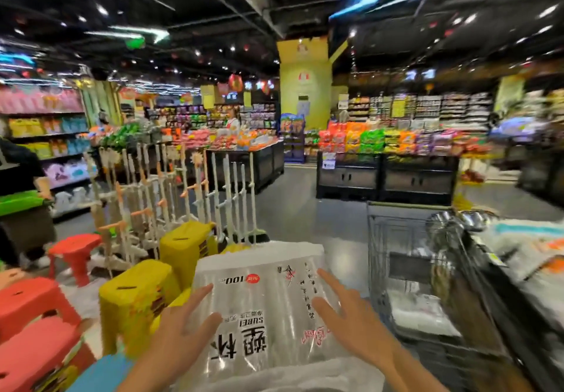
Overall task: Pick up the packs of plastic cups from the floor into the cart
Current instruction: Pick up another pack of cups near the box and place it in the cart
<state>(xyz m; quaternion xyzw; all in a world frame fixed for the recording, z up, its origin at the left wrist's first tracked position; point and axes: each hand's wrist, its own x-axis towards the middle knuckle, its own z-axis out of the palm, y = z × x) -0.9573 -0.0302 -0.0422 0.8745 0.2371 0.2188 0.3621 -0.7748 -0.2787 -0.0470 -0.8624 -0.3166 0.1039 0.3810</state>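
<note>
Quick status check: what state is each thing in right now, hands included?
Cup pack: lifted, held flat between both hands, not yet in the cart.
Left hand: on the pack's left side, fingers spread.
Right hand: on its right side, fingers spread.
Cart: right of the pack, some goods inside.

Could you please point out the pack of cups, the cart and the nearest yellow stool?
pack of cups [259, 300]: head view, middle of its printed clear face.
cart [374, 239]: head view, left wire wall.
yellow stool [134, 294]: head view, its seat top.

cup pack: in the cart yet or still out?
Out. Both hands, left and right, hold the pack up, left of the cart.
</note>
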